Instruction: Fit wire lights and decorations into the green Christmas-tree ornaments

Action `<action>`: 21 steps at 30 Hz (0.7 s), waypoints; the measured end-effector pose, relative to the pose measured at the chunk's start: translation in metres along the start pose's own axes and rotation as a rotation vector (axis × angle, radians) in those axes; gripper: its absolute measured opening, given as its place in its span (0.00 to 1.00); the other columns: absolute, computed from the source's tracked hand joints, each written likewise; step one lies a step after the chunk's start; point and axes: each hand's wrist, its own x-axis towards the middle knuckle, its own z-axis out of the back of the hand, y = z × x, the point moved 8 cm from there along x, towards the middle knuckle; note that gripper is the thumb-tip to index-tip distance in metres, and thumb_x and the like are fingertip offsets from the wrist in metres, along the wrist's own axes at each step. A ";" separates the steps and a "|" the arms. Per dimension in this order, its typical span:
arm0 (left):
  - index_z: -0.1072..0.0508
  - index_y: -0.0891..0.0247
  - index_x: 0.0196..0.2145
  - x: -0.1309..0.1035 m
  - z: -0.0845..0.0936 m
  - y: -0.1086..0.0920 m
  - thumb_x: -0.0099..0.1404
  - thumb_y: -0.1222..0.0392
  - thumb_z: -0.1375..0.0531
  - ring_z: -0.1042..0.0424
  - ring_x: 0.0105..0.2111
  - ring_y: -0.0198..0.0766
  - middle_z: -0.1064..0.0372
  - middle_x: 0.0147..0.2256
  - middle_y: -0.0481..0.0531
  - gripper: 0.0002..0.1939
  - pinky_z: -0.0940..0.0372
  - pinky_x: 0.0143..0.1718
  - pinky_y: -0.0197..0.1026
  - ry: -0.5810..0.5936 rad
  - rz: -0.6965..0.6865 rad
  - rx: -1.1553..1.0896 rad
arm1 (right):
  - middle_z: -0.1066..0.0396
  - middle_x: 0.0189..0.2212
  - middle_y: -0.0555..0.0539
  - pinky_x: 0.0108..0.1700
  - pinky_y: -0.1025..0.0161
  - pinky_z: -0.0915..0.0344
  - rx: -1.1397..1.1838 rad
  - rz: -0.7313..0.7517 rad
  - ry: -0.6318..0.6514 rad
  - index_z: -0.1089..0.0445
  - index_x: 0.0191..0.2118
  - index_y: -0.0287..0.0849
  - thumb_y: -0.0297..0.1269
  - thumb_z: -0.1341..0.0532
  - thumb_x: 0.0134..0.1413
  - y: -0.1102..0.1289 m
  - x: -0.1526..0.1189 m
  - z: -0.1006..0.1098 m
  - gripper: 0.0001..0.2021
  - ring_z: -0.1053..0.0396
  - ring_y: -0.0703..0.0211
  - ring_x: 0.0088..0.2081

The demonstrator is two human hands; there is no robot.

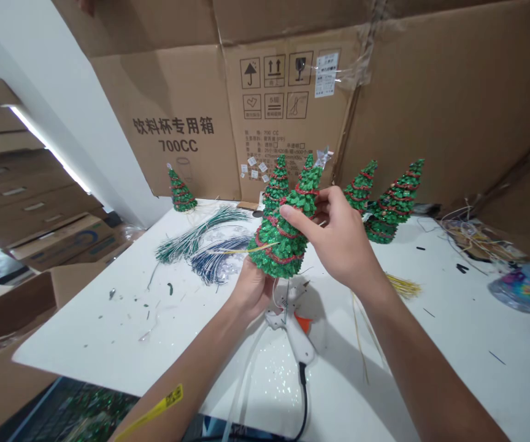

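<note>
A small green Christmas tree (pixel 278 252) with a spiral of red trim is held tilted over the table. My left hand (pixel 254 287) is closed around its underside, the fingers partly hidden by the tree. My right hand (pixel 338 236) is closed on its upper right side, thumb on the red trim; the other fingertips are hidden behind. A thin yellow strand (pixel 258 248) crosses the front of the tree. Below lies a white hot glue gun (pixel 298 341) with an orange trigger and a black cable.
More small trees stand behind, at the left (pixel 183 193) and right (pixel 394 199). Bundles of green wires (pixel 195 236), blue wires (pixel 214 258) and yellow strands (pixel 403 285) lie on the white table (pixel 122 344). A large cardboard box (pixel 177 92) walls off the back.
</note>
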 end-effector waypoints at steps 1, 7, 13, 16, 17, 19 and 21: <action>0.18 0.56 0.47 -0.001 -0.002 -0.003 0.47 0.56 0.18 0.19 0.53 0.50 0.15 0.45 0.51 0.30 0.26 0.57 0.48 0.002 -0.014 0.014 | 0.19 0.43 0.44 0.38 0.53 0.29 0.014 0.002 0.001 0.31 0.44 0.49 0.62 0.29 0.53 0.001 -0.001 0.000 0.24 0.22 0.47 0.40; 0.16 0.57 0.45 -0.004 -0.007 -0.011 0.48 0.51 0.18 0.19 0.52 0.53 0.15 0.44 0.53 0.27 0.25 0.54 0.49 -0.003 -0.056 0.098 | 0.19 0.41 0.46 0.36 0.56 0.30 0.023 0.023 -0.005 0.31 0.43 0.48 0.60 0.28 0.55 0.007 -0.004 0.001 0.23 0.23 0.51 0.37; 0.17 0.61 0.37 0.001 -0.002 -0.012 0.46 0.52 0.18 0.18 0.44 0.50 0.16 0.37 0.54 0.23 0.23 0.45 0.46 0.005 -0.101 0.194 | 0.18 0.41 0.45 0.38 0.55 0.29 0.032 0.023 -0.002 0.32 0.43 0.48 0.58 0.28 0.55 0.008 -0.005 0.005 0.22 0.22 0.49 0.38; 0.17 0.61 0.35 0.002 0.000 -0.014 0.46 0.51 0.18 0.18 0.42 0.49 0.17 0.35 0.53 0.22 0.23 0.42 0.44 0.006 -0.141 0.208 | 0.18 0.41 0.45 0.39 0.53 0.28 0.030 0.031 -0.007 0.32 0.43 0.49 0.59 0.28 0.54 0.009 -0.005 0.006 0.23 0.22 0.48 0.39; 0.17 0.61 0.35 0.003 0.000 -0.015 0.46 0.51 0.18 0.18 0.43 0.48 0.17 0.35 0.53 0.21 0.24 0.42 0.44 0.008 -0.153 0.214 | 0.18 0.41 0.45 0.39 0.52 0.28 0.036 0.033 -0.008 0.32 0.43 0.49 0.60 0.28 0.54 0.010 -0.005 0.006 0.24 0.21 0.47 0.39; 0.17 0.61 0.35 0.002 0.001 -0.019 0.47 0.52 0.19 0.19 0.44 0.49 0.17 0.37 0.54 0.20 0.24 0.43 0.43 0.013 -0.179 0.227 | 0.18 0.41 0.45 0.41 0.51 0.28 0.052 0.041 -0.014 0.33 0.44 0.49 0.60 0.28 0.54 0.012 -0.006 0.006 0.24 0.21 0.46 0.40; 0.16 0.60 0.36 0.002 0.002 -0.022 0.48 0.54 0.19 0.19 0.46 0.49 0.17 0.37 0.54 0.19 0.24 0.44 0.43 0.017 -0.207 0.237 | 0.18 0.42 0.44 0.43 0.50 0.27 0.069 0.050 -0.023 0.33 0.44 0.49 0.60 0.28 0.54 0.014 -0.007 0.005 0.24 0.21 0.45 0.41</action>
